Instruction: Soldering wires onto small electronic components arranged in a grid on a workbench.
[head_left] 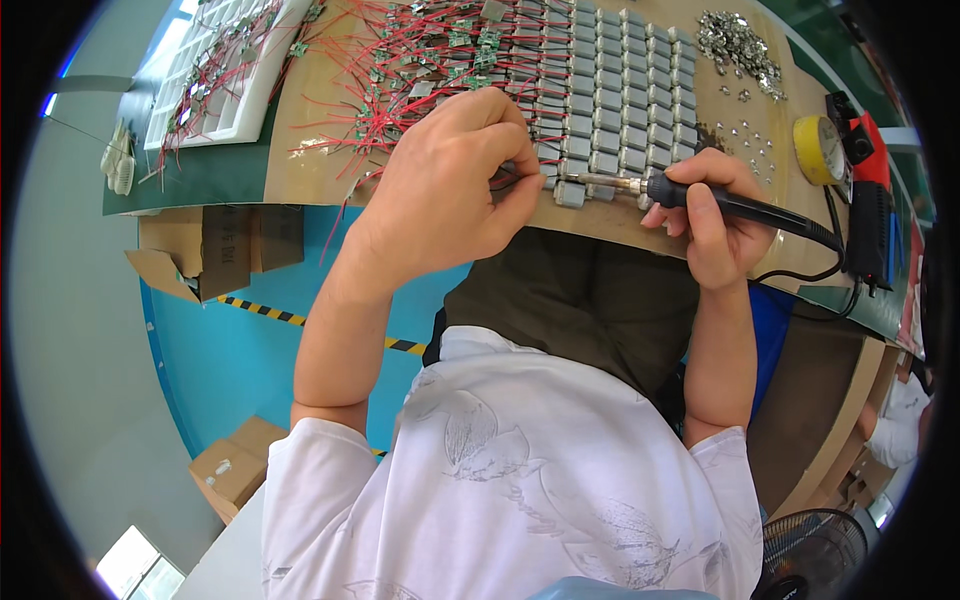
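My right hand (pixel 728 222) holds a soldering iron (pixel 775 213) by its black handle. The iron's metal tip points left, to the near edge of a block of small grey box-shaped parts with silver ends (pixel 607 100), lined up in rows. Just left of the tip, my left hand (pixel 450 190) is closed in a pinch beside the nearest grey parts. A bit of dark wire shows between its fingers, but what the fingertips hold is mostly hidden. Past this hand, small green circuit boards (pixel 460 40) with red wires (pixel 345 110) lie tangled over the rows.
A white compartment tray (pixel 235 125) with wired boards stands at the far left. Small shiny metal pieces (pixel 738 48) are heaped at the far right. Yellow tape (pixel 818 150) and the iron's black cord (pixel 835 215) lie right. Cardboard boxes (pixel 225 245) sit below the table's left side.
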